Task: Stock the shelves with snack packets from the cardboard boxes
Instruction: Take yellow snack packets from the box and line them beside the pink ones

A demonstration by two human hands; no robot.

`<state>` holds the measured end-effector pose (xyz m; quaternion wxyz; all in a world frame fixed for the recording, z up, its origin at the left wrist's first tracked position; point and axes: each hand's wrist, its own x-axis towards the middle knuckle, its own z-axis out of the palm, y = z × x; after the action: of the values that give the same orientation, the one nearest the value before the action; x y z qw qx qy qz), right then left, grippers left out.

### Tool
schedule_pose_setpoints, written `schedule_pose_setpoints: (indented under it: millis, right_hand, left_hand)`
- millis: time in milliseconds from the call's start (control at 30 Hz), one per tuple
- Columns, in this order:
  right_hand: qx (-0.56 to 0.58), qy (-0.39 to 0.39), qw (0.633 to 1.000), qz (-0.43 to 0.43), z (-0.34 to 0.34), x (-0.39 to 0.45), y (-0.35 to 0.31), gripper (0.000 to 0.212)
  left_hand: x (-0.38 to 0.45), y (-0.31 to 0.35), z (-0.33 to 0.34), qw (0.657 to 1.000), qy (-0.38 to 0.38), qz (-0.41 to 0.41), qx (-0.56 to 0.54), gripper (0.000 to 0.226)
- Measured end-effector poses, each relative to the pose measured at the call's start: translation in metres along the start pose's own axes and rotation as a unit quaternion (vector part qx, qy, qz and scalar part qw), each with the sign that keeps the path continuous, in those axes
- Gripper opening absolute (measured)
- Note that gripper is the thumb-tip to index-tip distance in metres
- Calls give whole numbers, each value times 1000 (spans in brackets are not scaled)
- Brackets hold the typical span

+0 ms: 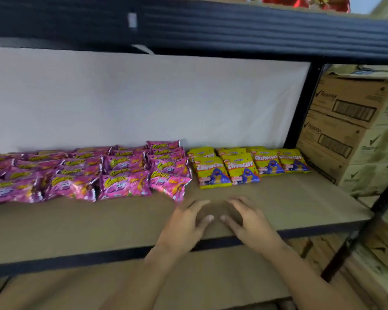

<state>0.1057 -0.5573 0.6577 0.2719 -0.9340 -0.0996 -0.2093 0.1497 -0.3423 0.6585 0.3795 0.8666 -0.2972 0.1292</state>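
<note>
Left hand [186, 222] and right hand [248, 219] hover side by side over the front of the shelf [99, 222], near 6 o'clock, fingers loosely spread and holding nothing, thumbs nearly meeting. Pink packets [87, 173] lie in overlapping rows at 9 o'clock, reaching the back wall [143, 97]. Yellow packets [244, 166] sit just beside them toward 2 o'clock, in two rows. Cardboard boxes [349, 121] are stacked at 3 o'clock, beyond the black post [305, 104]. Red packets [300, 2] show on the upper shelf at 1 o'clock.
</note>
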Motion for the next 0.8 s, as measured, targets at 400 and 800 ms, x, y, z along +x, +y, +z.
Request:
schedule_pose_setpoints:
  millis: [400, 800]
  right_hand:
    - [107, -87, 990, 27, 172, -161, -113, 40]
    - [199, -295, 924, 142, 551, -365, 17, 50]
  left_hand:
    - [-258, -143, -31, 991, -15, -100, -87, 39]
    - [-566, -406, 165, 857, -93, -506, -37, 64]
